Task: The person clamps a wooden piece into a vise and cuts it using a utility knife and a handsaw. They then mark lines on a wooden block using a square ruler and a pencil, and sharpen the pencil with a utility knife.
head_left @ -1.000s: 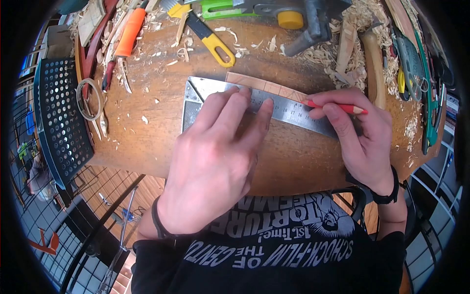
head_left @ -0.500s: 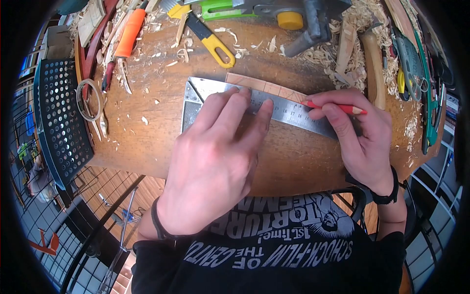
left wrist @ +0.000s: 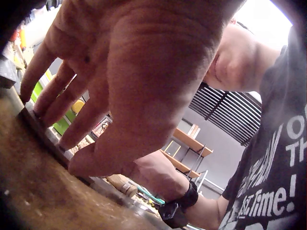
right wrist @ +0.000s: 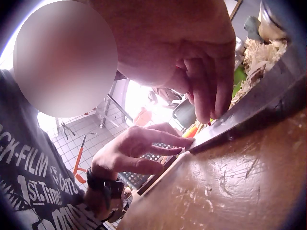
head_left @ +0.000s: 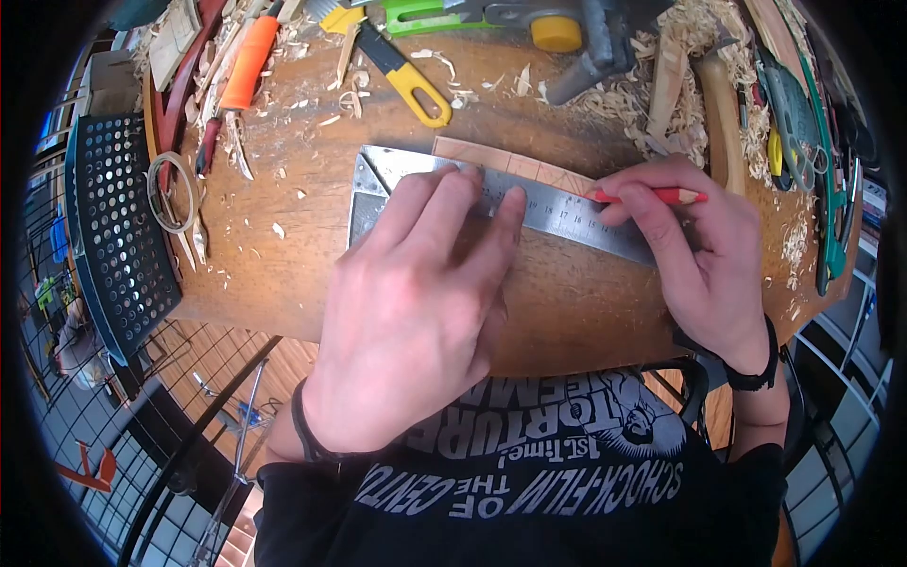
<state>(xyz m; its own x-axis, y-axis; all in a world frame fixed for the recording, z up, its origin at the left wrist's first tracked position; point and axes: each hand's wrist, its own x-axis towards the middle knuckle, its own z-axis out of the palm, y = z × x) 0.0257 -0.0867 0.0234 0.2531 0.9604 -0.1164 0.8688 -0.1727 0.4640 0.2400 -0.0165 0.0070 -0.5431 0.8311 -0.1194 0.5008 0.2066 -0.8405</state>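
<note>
In the head view a steel try square (head_left: 557, 217) lies over a thin reddish wood strip (head_left: 524, 170) with pencil lines on it. My left hand (head_left: 411, 302) presses the metal blade with spread, extended fingertips; in the left wrist view, those fingers (left wrist: 76, 91) reach down along its edge. Between thumb and fingers, my right hand (head_left: 709, 250) pinches a red pencil (head_left: 675, 196), its tip at the blade's edge by the strip's right end. Seen from the right wrist, the right fingers (right wrist: 208, 91) come down to the blade and hide most of the pencil.
Beyond the strip lie a yellow-black cutter (head_left: 402, 80), a bench plane (head_left: 595, 42) and a heap of shavings (head_left: 652, 104). An orange-handled tool (head_left: 250, 61), a tape roll (head_left: 173, 192) and a perforated black tray (head_left: 128, 227) sit left. A wooden handle (head_left: 723, 123) lies right.
My right hand has moved slightly to the right, and the pencil's rear end has swung away from me while its tip stays near the same spot. My left hand has stayed put.
</note>
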